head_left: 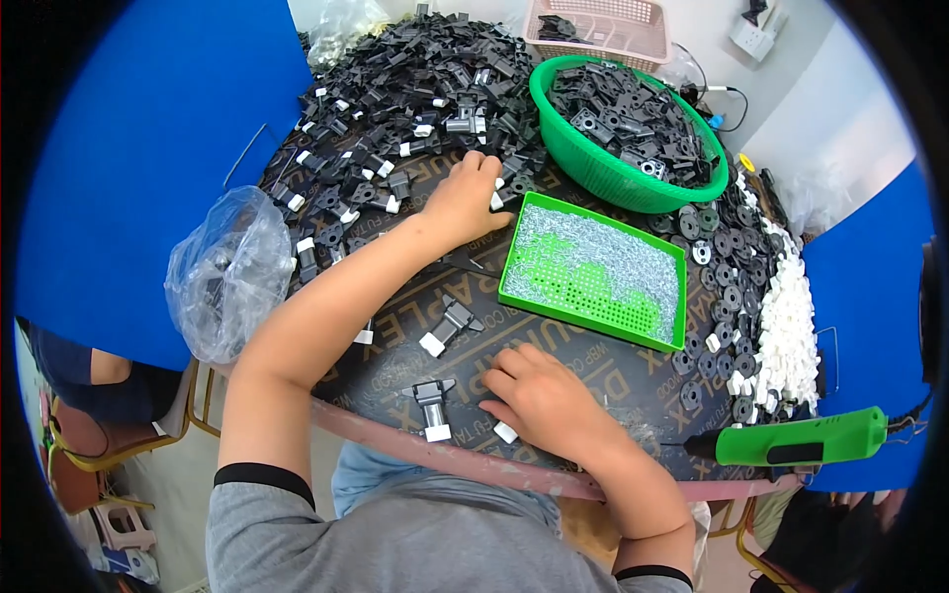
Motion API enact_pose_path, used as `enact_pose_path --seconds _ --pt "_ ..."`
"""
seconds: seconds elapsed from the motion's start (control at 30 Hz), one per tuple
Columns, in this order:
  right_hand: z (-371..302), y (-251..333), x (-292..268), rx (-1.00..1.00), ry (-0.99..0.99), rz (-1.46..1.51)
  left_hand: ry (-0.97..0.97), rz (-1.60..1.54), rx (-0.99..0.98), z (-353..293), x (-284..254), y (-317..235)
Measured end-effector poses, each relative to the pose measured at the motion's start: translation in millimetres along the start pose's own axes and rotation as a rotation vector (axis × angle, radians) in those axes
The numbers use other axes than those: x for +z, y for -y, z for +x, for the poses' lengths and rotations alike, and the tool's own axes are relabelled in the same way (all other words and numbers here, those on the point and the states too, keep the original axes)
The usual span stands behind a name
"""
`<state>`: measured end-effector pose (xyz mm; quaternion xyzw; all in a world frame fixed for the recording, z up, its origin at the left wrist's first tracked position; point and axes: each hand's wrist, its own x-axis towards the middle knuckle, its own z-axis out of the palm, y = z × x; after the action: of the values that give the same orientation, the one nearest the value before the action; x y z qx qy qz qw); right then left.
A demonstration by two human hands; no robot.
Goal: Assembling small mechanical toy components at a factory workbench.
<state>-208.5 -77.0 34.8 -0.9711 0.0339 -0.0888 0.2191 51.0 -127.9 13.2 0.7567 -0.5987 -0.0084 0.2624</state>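
At the near edge of a heap of black plastic parts [435, 79], my left hand [463, 205] is reaching out, fingers bent and thumb apart. A white-ended black part [497, 201] shows between them; no firm grip on it is visible. My right hand [542, 397] rests low over the table with its fingers curled. A small white end [505, 432] sticks out below its thumb, and whatever else lies under the palm is hidden. Left of that hand lie two black parts with white ends, one nearer me [432, 409] and one farther off [452, 327].
A green tray [504, 287] of small silvery pieces stands beside my left hand. Behind it are a green basin [593, 188] of black parts and a pink basket [667, 40]. Black discs [732, 296], white pieces [788, 316] and a green electric screwdriver [840, 438] lie right; a plastic bag [232, 287] sits left.
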Motion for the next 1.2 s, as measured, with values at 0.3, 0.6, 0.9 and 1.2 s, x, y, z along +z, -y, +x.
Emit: enact_pose_path --seconds 0.3,0.6,0.9,1.2 --pt "2 -6 2 0.036 -0.063 0.035 -0.115 -0.070 0.031 25 18 26" --pt "4 -10 3 0.060 -0.081 0.038 -0.144 -0.031 0.266 14 24 23" --pt "8 -5 -1 0.147 -0.263 0.141 -0.191 0.099 0.095 14 21 18" --pt "5 -4 -14 0.530 -0.662 0.671 0.208 -0.548 0.051 -137 -40 -77"
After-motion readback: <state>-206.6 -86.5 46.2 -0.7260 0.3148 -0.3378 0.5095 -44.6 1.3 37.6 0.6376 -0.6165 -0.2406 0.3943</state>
